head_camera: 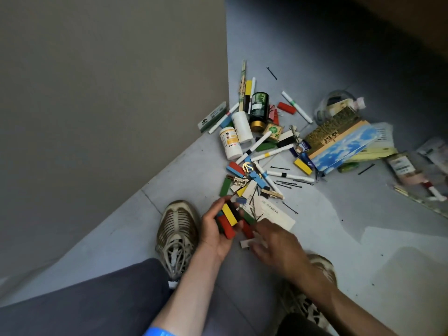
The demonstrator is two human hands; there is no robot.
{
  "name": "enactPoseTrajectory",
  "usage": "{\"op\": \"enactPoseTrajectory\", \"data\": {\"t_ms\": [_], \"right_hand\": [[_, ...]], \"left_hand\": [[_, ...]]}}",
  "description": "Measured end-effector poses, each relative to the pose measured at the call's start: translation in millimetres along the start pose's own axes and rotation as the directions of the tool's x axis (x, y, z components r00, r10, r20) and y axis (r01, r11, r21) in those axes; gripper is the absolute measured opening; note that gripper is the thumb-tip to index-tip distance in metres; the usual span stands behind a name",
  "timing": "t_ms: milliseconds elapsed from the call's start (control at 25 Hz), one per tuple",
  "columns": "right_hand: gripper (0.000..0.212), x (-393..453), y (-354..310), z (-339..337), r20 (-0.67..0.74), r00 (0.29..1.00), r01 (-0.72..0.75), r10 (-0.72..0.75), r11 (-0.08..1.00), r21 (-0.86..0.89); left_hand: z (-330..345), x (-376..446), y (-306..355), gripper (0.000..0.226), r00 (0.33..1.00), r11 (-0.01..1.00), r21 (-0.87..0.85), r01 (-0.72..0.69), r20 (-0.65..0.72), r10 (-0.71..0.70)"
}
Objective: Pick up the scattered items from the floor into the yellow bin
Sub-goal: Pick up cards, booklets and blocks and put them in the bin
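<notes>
So I'm crouched in the corner going through the mess on the floor (339, 238), and right now I'm in the gathering stage, nothing's in the yellow bin yet as far as I can tell, and the bin isn't even in my view, so it must be somewhere off to the side or behind me. My left hand (215, 229) is curled around a little stack of colored wooden blocks (229, 219), yellow one on top, red and blue under it. My right hand (271, 241) is reaching down flat with fingers loosely spread over a red block (247, 231) and a pale block (245, 244) lying on the floor right beside the stack; it's a bit blurry, so I can't tell if it's actually got hold of either one. Still loads left: markers (271, 153), a white pill bottle (230, 143), a dark green bottle (259, 110), hairpins (288, 183), a blue box (339, 144). Next move is probably pinching those two blocks and adding them to the stack, but my left hand's filling up, so I'd guess a dump run to the bin is coming soon. The hairpins will be fiddly, they sit so flat.
</notes>
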State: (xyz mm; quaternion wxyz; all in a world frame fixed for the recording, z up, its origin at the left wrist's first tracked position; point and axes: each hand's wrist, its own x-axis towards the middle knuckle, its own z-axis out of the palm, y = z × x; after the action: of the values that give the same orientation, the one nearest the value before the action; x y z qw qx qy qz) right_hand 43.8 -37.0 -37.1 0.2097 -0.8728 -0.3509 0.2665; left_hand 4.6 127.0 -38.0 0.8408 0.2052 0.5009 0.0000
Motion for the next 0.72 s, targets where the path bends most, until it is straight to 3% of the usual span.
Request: {"op": "enactPoseTrajectory", "data": {"t_ms": [80,160,240,320,360,480,600,640,720], "right_hand": [[0.061,-2.4,11.8,22.2,0.165,0.983,0.121,-0.082,0.962,-0.245],[0.054,5.1,12.0,23.4,0.148,0.988,0.070,-0.036,0.970,-0.232],[0.031,6.8,10.0,17.6,0.070,0.995,-0.076,0.075,0.997,0.019],[0.016,5.9,4.6,5.6,-0.035,0.960,-0.237,0.279,0.869,0.434],[0.013,7.7,-2.9,-1.5,-0.087,0.944,-0.208,0.318,0.778,0.593],[0.007,14.5,-30.2,-19.6,-0.211,0.961,0.007,0.179,0.747,0.665],[0.009,20.4,-32.7,-20.9,-0.139,0.949,-0.080,0.283,0.640,0.764],[0.008,21.5,-27.1,-17.3,-0.137,0.934,-0.118,0.329,0.650,0.751],[0.012,23.9,-15.0,-5.9,-0.178,0.943,-0.167,0.281,0.864,0.476]], "left_hand": [[-3.5,0.8,2.5,0.032,1.000,0.999,-0.050,-0.006,0.002,0.006],[-8.2,1.2,6.0,0.040,0.999,0.995,-0.085,-0.043,0.006,0.044],[-11.8,0.5,10.0,0.046,0.997,0.993,-0.085,-0.079,-0.002,0.080],[-11.5,-0.2,9.3,0.050,0.996,0.994,-0.072,-0.085,-0.004,0.085],[-9.9,-1.3,8.1,0.051,0.997,0.995,-0.061,-0.079,-0.005,0.078],[-2.8,-5.2,0.2,0.040,0.999,0.997,-0.074,-0.022,0.043,0.025],[-2.7,-8.9,-0.4,0.020,0.996,0.995,-0.097,-0.003,0.085,0.011],[-5.3,-9.0,1.5,0.019,0.996,0.995,-0.103,-0.003,0.083,0.012],[-10.3,-8.3,6.3,0.020,0.998,0.991,-0.134,-0.012,0.067,0.021]]}}
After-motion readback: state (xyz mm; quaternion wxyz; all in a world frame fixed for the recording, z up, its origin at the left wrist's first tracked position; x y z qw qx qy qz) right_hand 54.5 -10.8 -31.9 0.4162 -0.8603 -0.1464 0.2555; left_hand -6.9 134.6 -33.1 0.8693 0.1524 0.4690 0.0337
